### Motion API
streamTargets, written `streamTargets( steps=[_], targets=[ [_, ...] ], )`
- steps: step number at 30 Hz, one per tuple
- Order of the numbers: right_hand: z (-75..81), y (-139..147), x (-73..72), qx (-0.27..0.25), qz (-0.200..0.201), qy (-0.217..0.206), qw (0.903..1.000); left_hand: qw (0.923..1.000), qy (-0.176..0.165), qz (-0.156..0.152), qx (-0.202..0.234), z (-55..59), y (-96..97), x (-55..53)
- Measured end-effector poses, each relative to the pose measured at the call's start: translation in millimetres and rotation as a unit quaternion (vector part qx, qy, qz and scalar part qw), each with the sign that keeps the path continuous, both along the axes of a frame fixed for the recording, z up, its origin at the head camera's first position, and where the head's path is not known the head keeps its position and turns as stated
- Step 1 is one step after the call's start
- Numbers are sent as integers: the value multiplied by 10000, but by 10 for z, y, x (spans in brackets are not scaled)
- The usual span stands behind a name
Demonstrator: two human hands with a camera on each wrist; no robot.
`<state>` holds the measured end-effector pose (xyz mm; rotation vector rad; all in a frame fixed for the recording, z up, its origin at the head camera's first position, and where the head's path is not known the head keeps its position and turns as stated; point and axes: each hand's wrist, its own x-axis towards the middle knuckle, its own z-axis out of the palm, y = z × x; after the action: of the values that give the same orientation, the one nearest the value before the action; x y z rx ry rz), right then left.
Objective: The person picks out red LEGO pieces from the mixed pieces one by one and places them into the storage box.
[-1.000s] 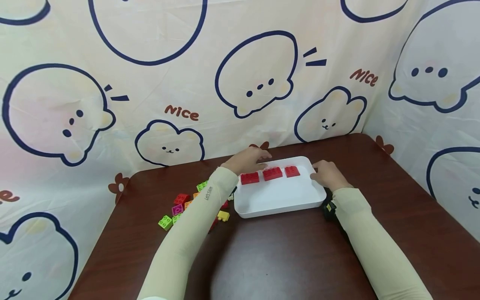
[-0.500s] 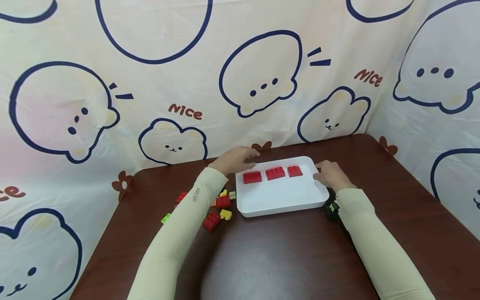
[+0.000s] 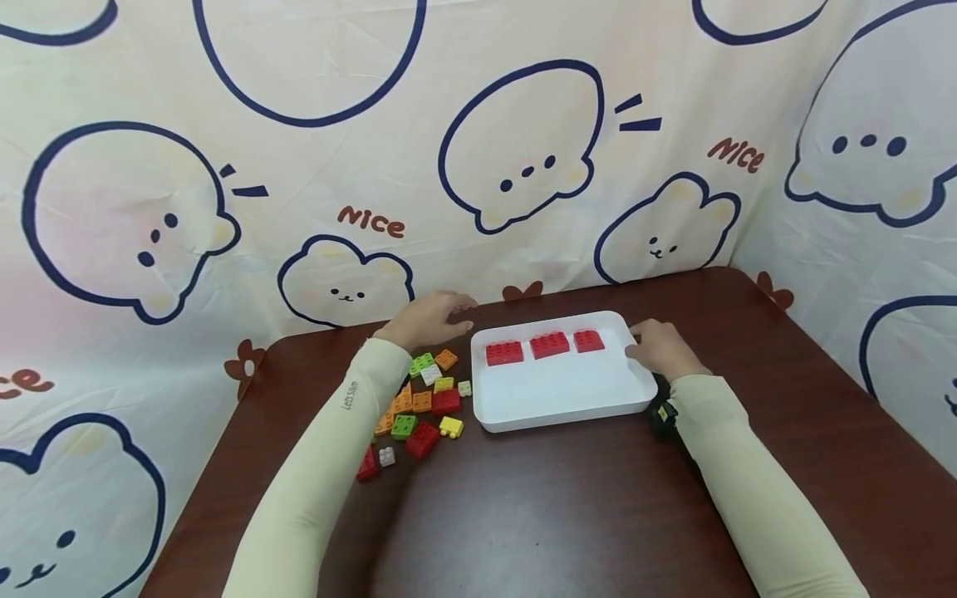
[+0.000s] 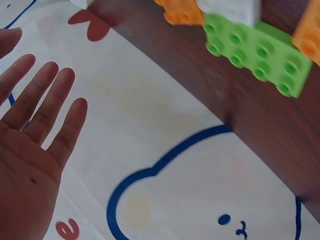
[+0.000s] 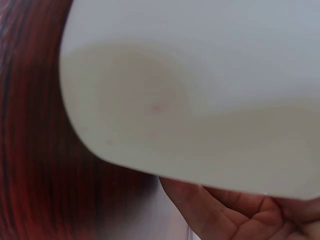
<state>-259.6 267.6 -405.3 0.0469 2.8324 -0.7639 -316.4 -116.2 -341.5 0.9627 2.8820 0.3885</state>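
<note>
A white tray [image 3: 561, 392] stands on the table with a row of red toy building bricks [image 3: 549, 345] along its far side. My right hand [image 3: 661, 349] grips the tray's right rim; in the right wrist view its fingers are partly hidden by the tray wall. To the left of the tray, my left hand [image 3: 424, 322] hovers above the far end of a brick pile. The left wrist view shows that hand's palm [image 4: 27, 165] bare and its fingers spread. Close by are a green brick [image 4: 255, 52] and a white brick [image 4: 232, 9].
Loose bricks in several colours lie left of the tray, among them a yellow brick [image 3: 451, 427] and a red brick [image 3: 423, 439]. My left sleeve hides part of the pile. A patterned cloth [image 3: 314, 183] hangs behind the brown table [image 3: 538, 515].
My left hand has moved left, from over the tray's far left corner to above the pile, uncovering more bricks. My right hand stays at the tray rim, and the red row is unchanged.
</note>
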Motion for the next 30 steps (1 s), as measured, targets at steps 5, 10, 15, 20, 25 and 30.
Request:
streamTargets(
  steps=[5, 10, 15, 20, 25, 30],
  targets=[
    [2, 15, 8, 26, -18, -18, 10000, 9999, 30, 117, -31, -2, -122, -2],
    [-4, 17, 6, 37, 7, -38, 10000, 9998, -5, 189, 14, -12, -230, 12],
    [5, 15, 12, 30, -9, -69, 10000, 9993, -69, 372, -4, -58, -344, 34],
    [11, 16, 16, 11, -38, -114, 9999, 9984, -149, 552, -15, -100, -467, 87],
    [14, 10, 21, 1, -22, -133, 9999, 9977, -216, 645, -42, -170, -633, 142],
    [16, 6, 18, -22, -28, -139, 9999, 9956, -371, 857, -98, -211, -812, 197]
  ],
)
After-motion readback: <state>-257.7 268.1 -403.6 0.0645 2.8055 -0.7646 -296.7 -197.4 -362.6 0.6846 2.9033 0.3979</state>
